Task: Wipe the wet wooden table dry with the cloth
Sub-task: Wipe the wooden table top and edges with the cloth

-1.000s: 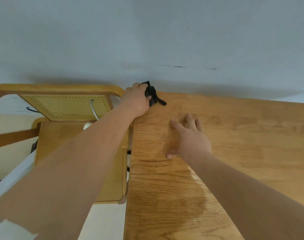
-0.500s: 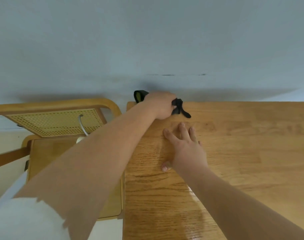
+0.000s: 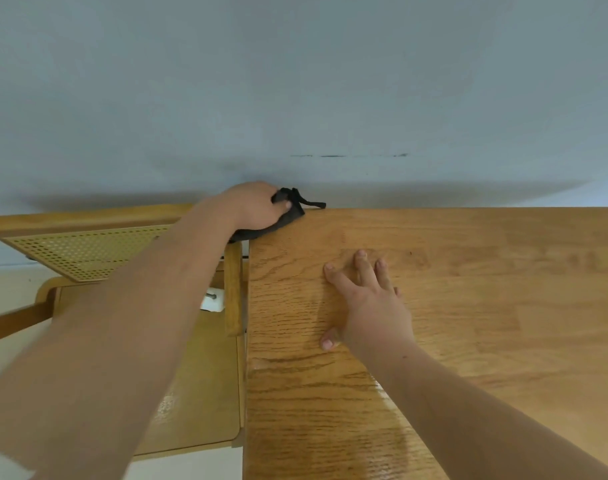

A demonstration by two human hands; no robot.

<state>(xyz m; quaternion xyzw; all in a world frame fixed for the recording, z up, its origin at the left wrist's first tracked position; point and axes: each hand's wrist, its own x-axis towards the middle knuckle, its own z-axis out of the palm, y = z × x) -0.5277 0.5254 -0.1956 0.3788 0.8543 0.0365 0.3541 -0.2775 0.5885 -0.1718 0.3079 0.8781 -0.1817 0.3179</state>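
**Cloth held at the far left corner of the table**

Nearest the camera, a darker, glossy wet patch (image 3: 347, 438) is seen on the wooden table (image 3: 486, 306), close to its left edge and beside the right forearm. To the left of the table, a wooden chair (image 3: 202, 375) is set just beside it, with the woven panel (image 3: 84, 252) of its back seen farther off. Midway up the tabletop, the right hand (image 3: 373, 306) is laid flat on the wood, palm down, with fingers straight and spread and the thumb held out to the side; nothing is held in it. At the far left corner, the dark cloth (image 3: 294, 210) is gripped in the left hand (image 3: 256, 206), whose fingers are curled round it. The cloth is pressed on the corner, a thin strip trailing to the right along the far edge. Behind the table, a pale wall (image 3: 295, 81) is seen, marked with a few dark streaks (image 3: 330, 155).
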